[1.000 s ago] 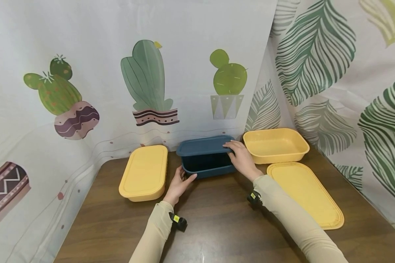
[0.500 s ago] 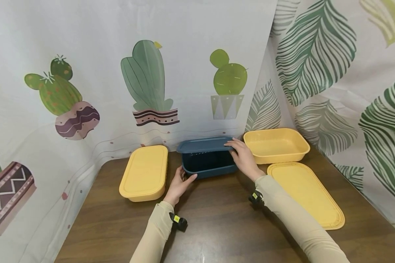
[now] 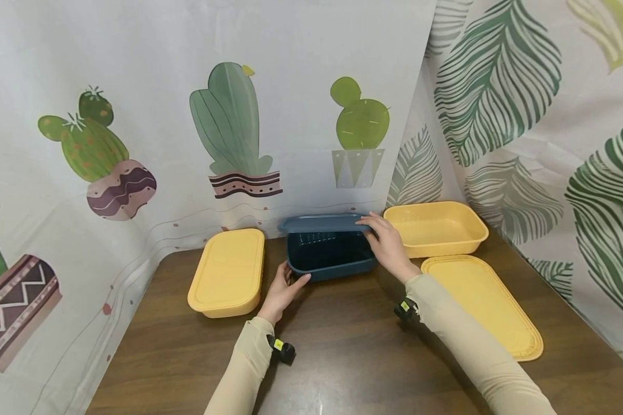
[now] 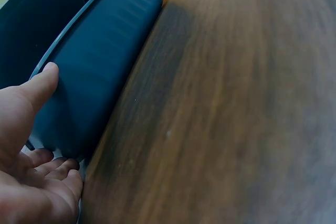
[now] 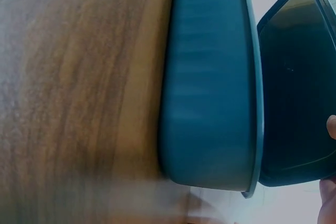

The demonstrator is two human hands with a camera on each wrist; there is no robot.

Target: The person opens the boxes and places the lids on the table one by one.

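Note:
A dark blue storage box (image 3: 340, 271) stands at the back middle of the table. At its left front corner my left hand (image 3: 282, 291) grips it; in the left wrist view the thumb (image 4: 44, 82) lies on the front wall and the fingers curl round the end. My right hand (image 3: 389, 245) holds the right end of the matching blue lid (image 3: 322, 223). Tilted up, the lid leans back behind the box's open top, and its underside faces the right wrist view. The box's interior looks dark, with no contents visible.
On the left sits a yellow box (image 3: 228, 274) with its lid on. An uncovered yellow box (image 3: 436, 227) stands at the back right. In front of it a loose yellow lid (image 3: 485, 305) lies flat on the brown wooden table (image 3: 337, 357). Printed cloth hangs behind.
My right hand has tilted the blue lid further up and back, showing more of the box's interior. My left hand has stayed at the box's corner.

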